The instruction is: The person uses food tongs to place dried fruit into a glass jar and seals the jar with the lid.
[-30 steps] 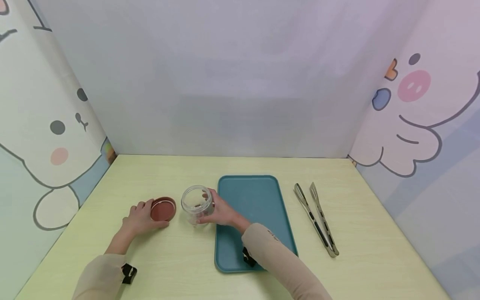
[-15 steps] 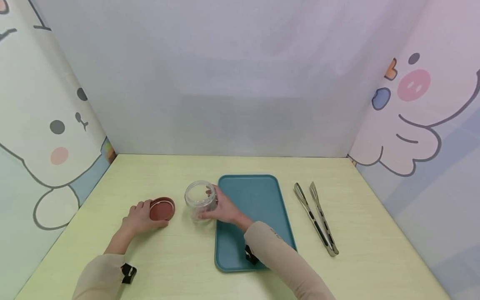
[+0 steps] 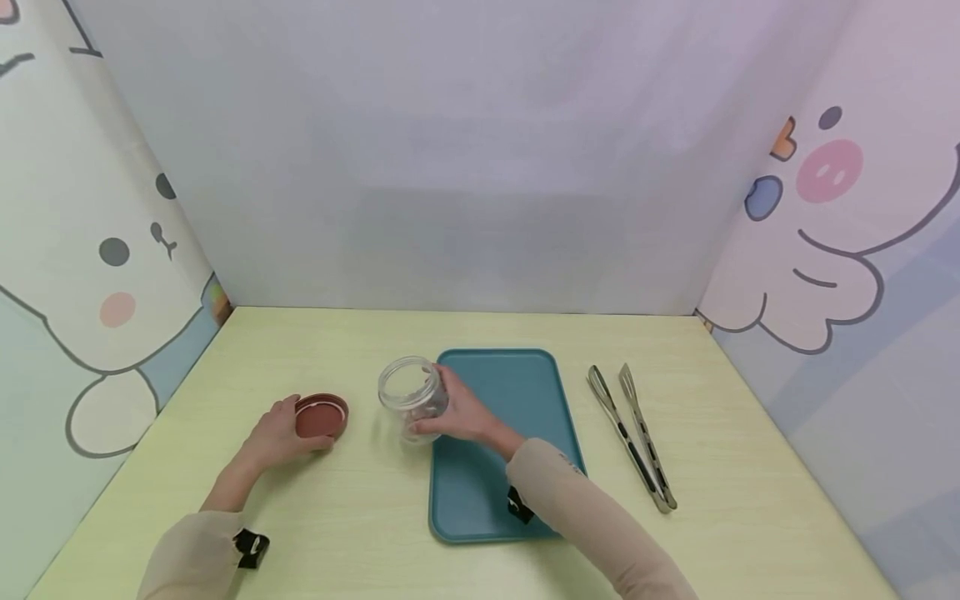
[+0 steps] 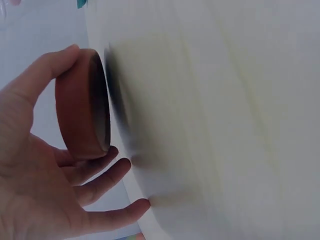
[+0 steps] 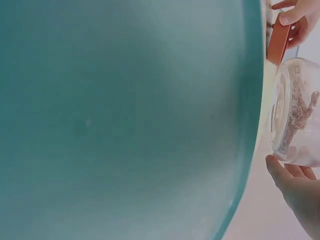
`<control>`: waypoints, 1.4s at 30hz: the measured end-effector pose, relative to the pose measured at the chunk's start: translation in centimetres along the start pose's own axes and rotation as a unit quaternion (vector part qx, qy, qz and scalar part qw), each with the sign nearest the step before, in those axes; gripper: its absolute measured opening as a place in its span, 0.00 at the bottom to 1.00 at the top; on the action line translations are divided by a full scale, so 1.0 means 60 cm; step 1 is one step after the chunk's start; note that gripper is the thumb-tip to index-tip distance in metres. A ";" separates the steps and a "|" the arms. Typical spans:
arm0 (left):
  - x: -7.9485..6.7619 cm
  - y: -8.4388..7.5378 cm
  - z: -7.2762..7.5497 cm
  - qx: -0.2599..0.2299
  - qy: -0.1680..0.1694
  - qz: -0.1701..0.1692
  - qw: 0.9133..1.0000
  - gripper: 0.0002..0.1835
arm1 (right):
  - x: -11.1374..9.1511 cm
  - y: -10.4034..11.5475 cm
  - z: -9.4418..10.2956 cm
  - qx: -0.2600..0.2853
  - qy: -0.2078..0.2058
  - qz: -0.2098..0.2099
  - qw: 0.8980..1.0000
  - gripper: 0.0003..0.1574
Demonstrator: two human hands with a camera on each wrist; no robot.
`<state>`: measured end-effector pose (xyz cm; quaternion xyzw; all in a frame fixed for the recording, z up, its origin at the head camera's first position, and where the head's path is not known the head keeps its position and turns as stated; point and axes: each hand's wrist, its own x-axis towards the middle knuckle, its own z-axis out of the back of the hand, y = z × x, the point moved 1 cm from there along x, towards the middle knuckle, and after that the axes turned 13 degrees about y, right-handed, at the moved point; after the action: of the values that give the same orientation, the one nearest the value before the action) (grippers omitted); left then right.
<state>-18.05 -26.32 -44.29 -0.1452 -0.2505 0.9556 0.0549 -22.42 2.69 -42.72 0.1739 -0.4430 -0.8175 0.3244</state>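
Note:
My left hand (image 3: 276, 435) pinches a round reddish-brown jar lid (image 3: 321, 418) between thumb and fingers at the left of the table. The lid's hollow inner side faces up. In the left wrist view, the lid (image 4: 75, 107) sits close over the table, with two fingertips right at the surface. My right hand (image 3: 468, 414) grips a clear, open-topped jar (image 3: 411, 407) from its right side, beside the left edge of the blue-green tray (image 3: 495, 500). Brownish matter shows through the jar's wall (image 5: 300, 112) in the right wrist view.
A pair of metal tongs (image 3: 637, 442) lies to the right of the tray, its arms spread at the far end. The pale wooden table (image 3: 352, 533) ends at a grey-white backdrop (image 3: 480, 208). Printed cartoon curtains (image 3: 817, 275) flank both sides.
My right hand has carried the jar rightward and slightly away from me, toward the tray's left edge. My left hand has shifted a little left with the lid. Tray and tongs stay put.

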 end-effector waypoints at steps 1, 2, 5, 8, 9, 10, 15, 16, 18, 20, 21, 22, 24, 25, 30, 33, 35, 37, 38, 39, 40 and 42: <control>0.000 0.000 0.000 -0.007 -0.002 -0.005 1.000 0.54 | -0.003 0.002 0.002 -0.001 0.001 0.000 1.000 0.58; -0.001 0.000 0.000 -0.013 -0.004 -0.008 1.000 0.54 | -0.005 0.004 0.003 -0.003 0.002 0.000 1.000 0.58; -0.005 -0.001 -0.001 -0.031 -0.013 -0.016 0.999 0.53 | -0.012 0.009 0.008 -0.007 0.005 0.000 1.000 0.58; -0.010 -0.003 0.001 -0.058 -0.021 -0.026 0.998 0.52 | -0.018 0.011 0.012 -0.009 0.007 0.001 1.000 0.58; -0.011 -0.004 0.003 -0.072 -0.021 -0.030 0.997 0.51 | -0.020 0.011 0.014 -0.006 0.008 0.002 1.000 0.58; -0.013 -0.005 0.004 -0.087 -0.020 -0.034 0.995 0.51 | -0.022 0.011 0.015 -0.006 0.008 0.002 1.000 0.58; -0.018 -0.015 0.010 -0.176 -0.002 -0.038 0.984 0.50 | -0.032 0.012 0.024 -0.005 0.007 -0.010 1.000 0.58; -0.019 -0.017 0.011 -0.193 0.003 -0.038 0.980 0.50 | -0.033 0.012 0.026 -0.007 0.007 -0.013 1.000 0.58; -0.021 -0.021 0.012 -0.228 0.008 -0.042 0.973 0.49 | -0.037 0.011 0.031 -0.010 0.005 -0.016 1.000 0.58; -0.022 -0.026 0.013 -0.262 0.009 -0.049 0.964 0.48 | -0.040 0.010 0.035 -0.011 0.001 -0.013 1.000 0.57; -0.023 -0.028 0.014 -0.279 0.009 -0.055 0.959 0.47 | -0.041 0.009 0.037 -0.011 -0.001 -0.011 1.000 0.57; -0.023 -0.030 0.014 -0.294 0.008 -0.059 0.954 0.46 | -0.042 0.009 0.039 -0.013 -0.003 -0.010 1.000 0.56; -0.024 -0.037 0.016 -0.323 0.009 -0.066 0.944 0.44 | -0.045 0.008 0.043 -0.012 -0.009 -0.004 1.000 0.56; -0.025 -0.040 0.016 -0.346 0.012 -0.072 0.935 0.43 | -0.046 0.007 0.044 -0.013 -0.011 -0.001 1.000 0.55; -0.030 -0.062 0.017 -0.487 0.031 -0.117 0.865 0.39 | -0.051 0.003 0.050 -0.013 -0.016 0.005 1.000 0.54; -0.032 -0.073 0.017 -0.548 0.029 -0.144 0.824 0.38 | -0.054 0.001 0.052 -0.017 -0.020 0.013 1.000 0.53; -0.032 -0.078 0.016 -0.567 0.022 -0.157 0.808 0.37 | -0.056 -0.001 0.053 -0.015 -0.023 0.021 0.999 0.53; -0.031 -0.082 0.016 -0.574 0.018 -0.171 0.800 0.35 | -0.058 -0.002 0.053 -0.012 -0.025 0.029 0.999 0.53; -0.031 -0.083 0.015 -0.576 0.018 -0.177 0.798 0.33 | -0.059 -0.003 0.054 -0.012 -0.025 0.028 0.999 0.53; -0.031 -0.085 0.015 -0.578 0.018 -0.184 0.795 0.32 | -0.060 -0.004 0.054 -0.014 -0.024 0.026 0.999 0.53; -0.031 -0.086 0.015 -0.579 0.018 -0.191 0.792 0.32 | -0.062 -0.005 0.054 -0.019 -0.024 0.023 0.999 0.53; -0.031 -0.089 0.014 -0.575 0.021 -0.201 0.793 0.31 | -0.064 -0.006 0.055 -0.032 -0.022 0.016 0.999 0.53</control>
<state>-16.38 -22.40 -40.49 -0.1159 -0.7764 0.5992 0.1577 -21.62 7.50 -41.22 0.1385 -0.4259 -0.8298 0.3329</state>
